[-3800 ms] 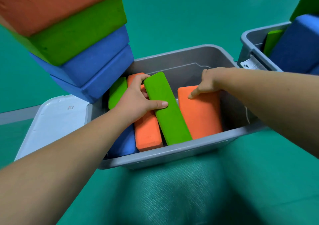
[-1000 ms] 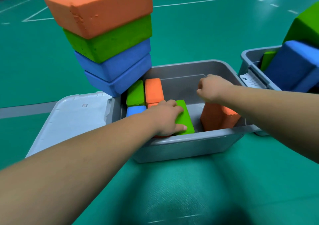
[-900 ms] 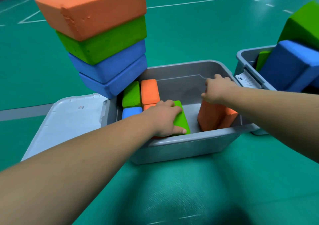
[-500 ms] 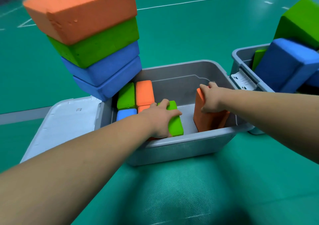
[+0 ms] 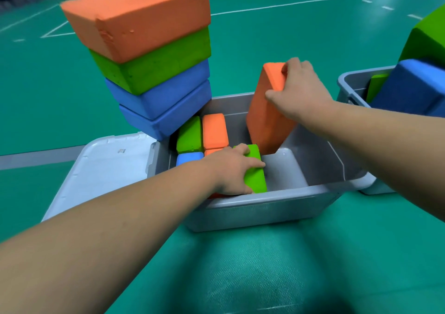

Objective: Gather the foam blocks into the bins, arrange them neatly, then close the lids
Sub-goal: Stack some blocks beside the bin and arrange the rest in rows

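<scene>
Left: white plastic lid [image 5: 101,169], flat beside the grey plastic bin [image 5: 265,207]; stack of four foam blocks [image 5: 149,56] at its far left corner.
Centre: our left hand [image 5: 231,169], fingers curled over the green foam block [image 5: 256,179] lying in the bin.
Right: our right hand [image 5: 301,92] grips the top end of the orange foam block [image 5: 267,111], which is tilted with its lower end inside the bin.
We judge it light, soft and grippy; best held across its narrow sides.
Half a second ago it stood lower.
</scene>
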